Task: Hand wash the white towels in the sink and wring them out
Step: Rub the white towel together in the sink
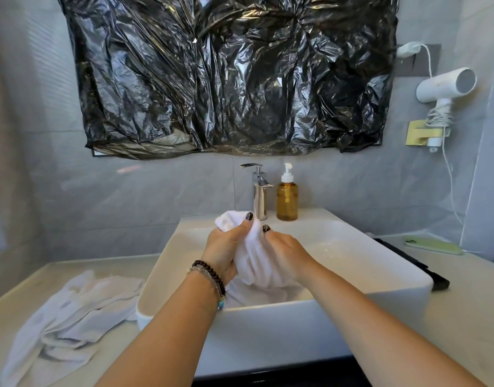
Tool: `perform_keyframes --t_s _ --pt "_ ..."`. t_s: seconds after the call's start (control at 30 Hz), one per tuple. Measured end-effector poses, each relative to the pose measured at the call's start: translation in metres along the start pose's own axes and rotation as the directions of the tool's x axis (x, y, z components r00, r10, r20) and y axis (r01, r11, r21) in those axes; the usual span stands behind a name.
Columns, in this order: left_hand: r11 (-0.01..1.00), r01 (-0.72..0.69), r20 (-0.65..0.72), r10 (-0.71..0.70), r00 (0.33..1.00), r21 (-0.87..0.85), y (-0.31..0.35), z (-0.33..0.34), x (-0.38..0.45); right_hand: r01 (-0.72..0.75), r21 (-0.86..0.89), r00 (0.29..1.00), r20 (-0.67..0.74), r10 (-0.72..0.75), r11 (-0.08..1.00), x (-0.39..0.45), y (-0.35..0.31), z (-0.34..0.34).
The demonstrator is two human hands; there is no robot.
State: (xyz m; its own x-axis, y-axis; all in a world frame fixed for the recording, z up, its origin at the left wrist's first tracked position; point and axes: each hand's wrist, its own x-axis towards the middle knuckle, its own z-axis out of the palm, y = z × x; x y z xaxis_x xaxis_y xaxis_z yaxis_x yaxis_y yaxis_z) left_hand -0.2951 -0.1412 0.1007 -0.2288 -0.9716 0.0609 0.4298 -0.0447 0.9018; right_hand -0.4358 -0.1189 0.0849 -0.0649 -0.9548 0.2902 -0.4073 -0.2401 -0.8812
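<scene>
Two-handed grip (248,247) on upright towel (254,263)

Quick count: two white towels, one towel over the sink (257,263) at center frame and one crumpled towel on the surface (70,311) at lower left. One sink (351,297), one faucet (259,191), one amber pump bottle (287,201). One hair dryer (446,85) at upper right, one green phone (432,245) at right. Two hands: left hand (226,247), right hand (287,255). One black plastic sheet (229,74) up top.
</scene>
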Motion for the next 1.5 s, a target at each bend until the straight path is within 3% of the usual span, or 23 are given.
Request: perform_keyframes --t_s 0.1,0.2,0.3,0.37,0.5,0.6,0.67,0.83,1.0,1.13,1.27,1.4,1.5 --pt "0.996 -0.042 -0.059 0.047 0.997 0.078 0.002 -0.001 0.003 0.06 -0.007 0.991 0.122 -0.058 0.998 -0.008 -0.005 0.002" --pt "0.989 -0.077 -0.16 0.097 0.982 0.123 0.009 -0.003 0.011 0.188 -0.267 0.967 0.219 -0.13 0.945 -0.004 0.002 -0.001" --pt "0.958 -0.131 -0.257 0.198 0.946 0.256 0.022 -0.005 0.025 0.303 -0.501 0.952 0.116 -0.284 0.81 0.012 0.011 -0.018" --pt "0.914 -0.207 -0.232 0.298 0.926 0.35 0.032 -0.003 0.035 0.363 -0.563 0.894 -0.014 -0.448 0.742 0.024 0.011 -0.031" --pt "0.892 -0.281 -0.18 0.36 0.915 0.354 0.048 0.009 0.051 0.475 -0.404 0.8 -0.171 -0.575 0.782 0.048 -0.011 -0.039" --pt "0.903 -0.333 -0.091 0.369 0.925 0.273 0.04 0.002 0.057 0.437 -0.272 0.786 -0.348 -0.512 0.857 0.065 -0.016 -0.038" --pt "0.901 -0.341 0.002 0.354 0.935 0.269 0.032 -0.006 0.057 0.406 -0.228 0.796 -0.388 -0.465 0.885 0.072 -0.012 -0.034" --pt "0.847 -0.354 -0.039 0.401 0.915 0.396 0.032 -0.007 0.07 0.442 -0.234 0.768 -0.4 -0.5 0.866 0.073 -0.01 -0.023" --pt "0.849 -0.31 -0.124 0.395 0.91 0.427 0.031 -0.001 0.069 0.436 -0.392 0.766 -0.311 -0.562 0.81 0.066 -0.008 -0.014" --pt "0.898 -0.244 -0.188 0.328 0.926 0.366 0.036 -0.004 0.065 0.402 -0.31 0.818 -0.303 -0.49 0.862 0.059 -0.011 -0.011" --pt "0.935 -0.197 -0.15 0.249 0.957 0.295 0.037 -0.006 0.059 0.386 0.015 0.877 -0.317 -0.362 0.923 0.058 -0.012 -0.016" --pt "0.96 -0.206 -0.041 0.217 0.975 0.191 0.038 -0.003 0.054 0.399 0.255 0.889 -0.345 -0.302 0.881 0.059 -0.014 -0.017" --pt "0.974 -0.197 0.015 0.197 0.98 0.113 0.039 -0.003 0.054 0.463 0.083 0.855 -0.305 -0.42 0.883 0.056 -0.01 -0.011"
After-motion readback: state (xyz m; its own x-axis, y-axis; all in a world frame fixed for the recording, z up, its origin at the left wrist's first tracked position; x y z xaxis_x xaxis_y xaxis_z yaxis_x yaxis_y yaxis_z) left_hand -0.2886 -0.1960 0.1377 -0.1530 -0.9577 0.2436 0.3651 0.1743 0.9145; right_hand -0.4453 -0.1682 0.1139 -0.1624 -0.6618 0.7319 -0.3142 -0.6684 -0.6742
